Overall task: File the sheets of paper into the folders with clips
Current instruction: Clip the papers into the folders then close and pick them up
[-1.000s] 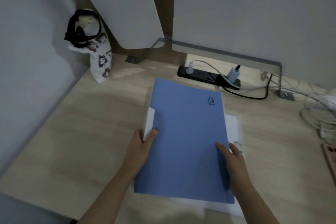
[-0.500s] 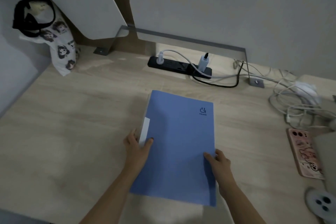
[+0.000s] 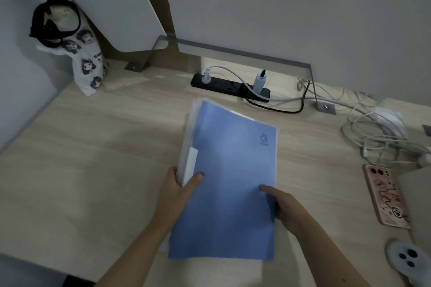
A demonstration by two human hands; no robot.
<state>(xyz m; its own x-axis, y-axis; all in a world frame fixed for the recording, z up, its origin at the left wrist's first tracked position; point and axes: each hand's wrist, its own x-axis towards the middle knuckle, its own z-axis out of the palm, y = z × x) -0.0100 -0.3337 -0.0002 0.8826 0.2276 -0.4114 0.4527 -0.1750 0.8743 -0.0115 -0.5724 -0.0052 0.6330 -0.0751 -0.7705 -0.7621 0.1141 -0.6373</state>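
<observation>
A closed blue folder is held over the middle of the wooden desk, its far end tilted up. A white label tab and pale sheet edges show along its left spine. My left hand grips the left spine, thumb on the cover and fingers underneath. Over at the right edge, my right hand grips the folder with the thumb on top. The clip inside is hidden by the cover.
A black power strip with plugs lies behind the folder. Tangled white cables sit at the right. A phone in a pink case and a grey controller lie at the right edge. A printed cloth bag leans at the back left.
The folder has been lifted off the desk, its far end raised. Both hands have moved from resting on the cover to gripping its edges. The camera view has shifted left.
</observation>
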